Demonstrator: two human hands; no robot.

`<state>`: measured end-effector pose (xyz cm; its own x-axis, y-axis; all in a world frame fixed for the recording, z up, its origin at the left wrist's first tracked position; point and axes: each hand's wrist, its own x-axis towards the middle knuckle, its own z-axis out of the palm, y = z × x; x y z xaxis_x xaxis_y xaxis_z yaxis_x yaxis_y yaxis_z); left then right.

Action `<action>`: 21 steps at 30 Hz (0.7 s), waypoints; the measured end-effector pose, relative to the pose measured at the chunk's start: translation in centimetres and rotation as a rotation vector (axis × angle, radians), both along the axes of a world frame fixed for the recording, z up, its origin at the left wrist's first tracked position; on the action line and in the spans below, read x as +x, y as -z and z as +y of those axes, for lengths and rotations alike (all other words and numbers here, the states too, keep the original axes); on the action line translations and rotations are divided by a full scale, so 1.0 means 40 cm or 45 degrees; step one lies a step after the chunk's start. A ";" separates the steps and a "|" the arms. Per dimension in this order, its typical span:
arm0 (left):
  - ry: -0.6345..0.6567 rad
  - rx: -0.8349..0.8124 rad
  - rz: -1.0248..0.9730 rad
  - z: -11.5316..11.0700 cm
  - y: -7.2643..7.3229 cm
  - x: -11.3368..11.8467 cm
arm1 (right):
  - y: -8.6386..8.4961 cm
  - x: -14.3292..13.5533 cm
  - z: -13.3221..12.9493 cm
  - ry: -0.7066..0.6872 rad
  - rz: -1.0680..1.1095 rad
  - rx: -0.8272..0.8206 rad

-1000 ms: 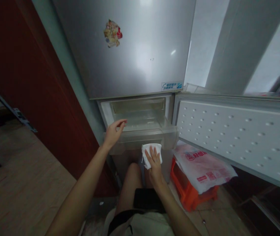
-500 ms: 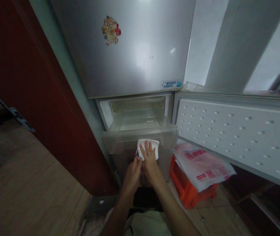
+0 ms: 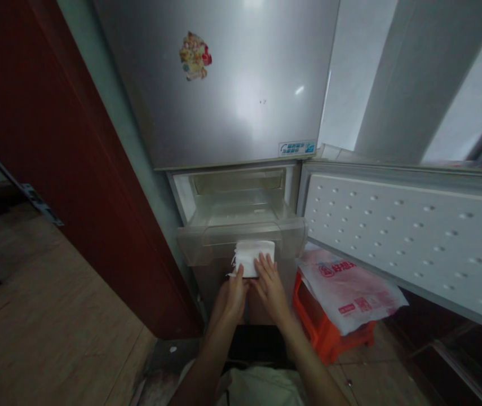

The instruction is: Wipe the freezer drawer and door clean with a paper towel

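I see the folded white paper towel (image 3: 252, 257) pressed flat against the front wall of the pulled-out clear plastic freezer drawer (image 3: 207, 248), its long axis level, left to right. My right hand (image 3: 271, 285) lies open-fingered on its lower right edge; my left hand (image 3: 233, 293) pinches the lower left corner. Both hands sit just below it, equally near.

Open room above the pulled-out clear drawer (image 3: 241, 239), straight into its bare interior. Blocked on the right by the swung-open freezer door (image 3: 405, 237), with the orange stool (image 3: 329, 332) and plastic bag (image 3: 350, 285) below; hemmed on the left by the red wooden panel (image 3: 54, 158).
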<state>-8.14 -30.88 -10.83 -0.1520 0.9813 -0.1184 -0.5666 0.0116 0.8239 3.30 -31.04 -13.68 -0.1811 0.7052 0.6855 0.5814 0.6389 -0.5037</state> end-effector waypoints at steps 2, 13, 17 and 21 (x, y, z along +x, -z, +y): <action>-0.039 0.030 -0.016 -0.001 -0.003 -0.008 | -0.001 0.035 -0.016 0.066 0.242 -0.040; -0.021 0.107 0.381 0.004 0.020 -0.041 | -0.027 0.024 0.026 -0.170 1.160 -0.887; -0.361 0.440 1.040 -0.023 0.007 -0.074 | -0.048 0.016 0.031 -0.208 1.217 -0.886; -0.468 0.847 1.887 -0.060 -0.017 -0.084 | -0.071 0.030 0.027 -0.197 1.193 -0.847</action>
<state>-11.50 -33.30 -10.14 0.0381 0.6867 0.7260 0.7658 -0.4868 0.4203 4.51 -29.95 -10.82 0.0859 0.9914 0.0989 -0.2588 0.1180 -0.9587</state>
